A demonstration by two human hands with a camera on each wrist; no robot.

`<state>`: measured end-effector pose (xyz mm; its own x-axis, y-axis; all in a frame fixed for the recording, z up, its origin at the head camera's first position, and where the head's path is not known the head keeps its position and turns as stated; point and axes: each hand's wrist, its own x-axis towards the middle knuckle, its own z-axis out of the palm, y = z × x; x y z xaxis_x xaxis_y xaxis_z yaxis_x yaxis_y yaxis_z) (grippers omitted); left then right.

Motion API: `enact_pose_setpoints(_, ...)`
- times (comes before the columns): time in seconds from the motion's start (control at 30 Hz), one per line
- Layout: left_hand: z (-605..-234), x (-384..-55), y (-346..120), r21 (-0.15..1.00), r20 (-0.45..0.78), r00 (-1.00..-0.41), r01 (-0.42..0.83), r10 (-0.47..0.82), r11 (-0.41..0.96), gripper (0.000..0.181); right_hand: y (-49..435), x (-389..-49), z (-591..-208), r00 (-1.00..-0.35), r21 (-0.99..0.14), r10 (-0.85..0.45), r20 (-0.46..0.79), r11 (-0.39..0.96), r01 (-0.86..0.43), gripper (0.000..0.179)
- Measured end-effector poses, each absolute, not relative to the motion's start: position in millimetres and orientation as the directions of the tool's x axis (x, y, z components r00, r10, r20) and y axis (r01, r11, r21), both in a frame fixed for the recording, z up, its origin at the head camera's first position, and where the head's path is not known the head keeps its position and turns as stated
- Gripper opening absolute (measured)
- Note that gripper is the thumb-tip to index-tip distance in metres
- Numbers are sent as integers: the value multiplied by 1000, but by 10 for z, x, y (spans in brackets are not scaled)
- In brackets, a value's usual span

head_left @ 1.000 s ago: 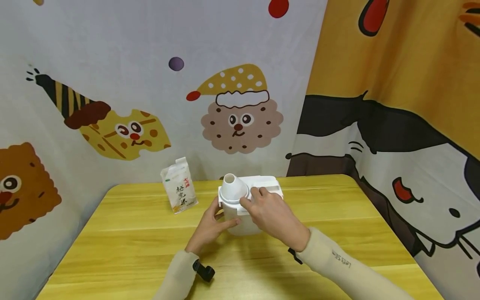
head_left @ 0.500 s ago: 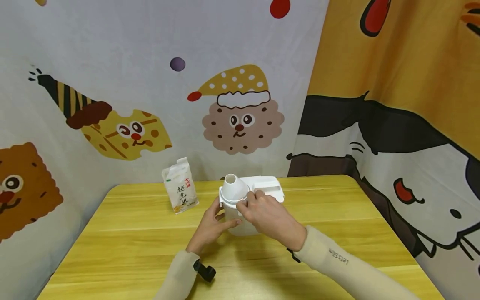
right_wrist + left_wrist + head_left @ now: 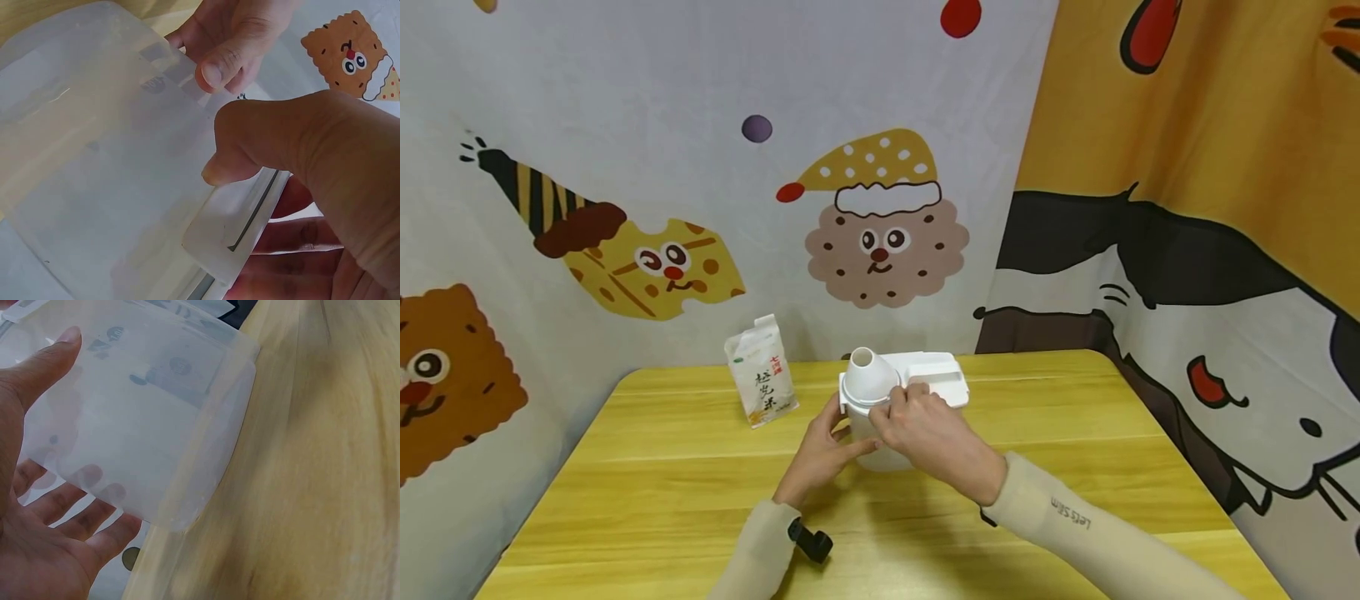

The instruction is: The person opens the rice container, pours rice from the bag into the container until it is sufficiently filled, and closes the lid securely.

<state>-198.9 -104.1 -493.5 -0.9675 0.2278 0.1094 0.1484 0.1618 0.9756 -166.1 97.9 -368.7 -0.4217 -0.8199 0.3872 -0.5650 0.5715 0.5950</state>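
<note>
The container [image 3: 150, 425] stands upright on the desk [image 3: 662, 500], near the middle of its far edge, with the lid [image 3: 917, 360] on and the spout [image 3: 871, 379] pointing up. Principal hazard, as judged: force applied by the right hand [image 3: 936, 435] at the clip [image 3: 215, 228] could tip or slide the container if the left hand [image 3: 820, 457] steadies it too lightly; the wall looks smooth. Pulling too hard could also strain the clip. Lesser hazard: a jolt towards the far left corner could topple the packet [image 3: 762, 372], which stands apart from the container near the far edge.

Pose: the left hand grips the container's left side, thumb on the near wall, fingers spread along the opposite side. The right hand reaches over the lid's near edge, thumb bent against the clip, fingers over the lid, apparently pinching the clip. Grip strength cannot be determined.
</note>
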Motion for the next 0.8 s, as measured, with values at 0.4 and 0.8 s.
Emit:
enact_pose_setpoints(0.4, -4952, -1978, -1042, 975, 116, -971, 151, 208, 160, 91, 932, -1656, -3725, -424, 624, -817, 391, 574, -529, 31)
enact_pose_setpoints(0.8, -4922, -1978, -1030, 972, 125, -972, 160, 198, 171, 90, 911, -1642, -3725, -451, 649, -815, 363, 569, -505, 22)
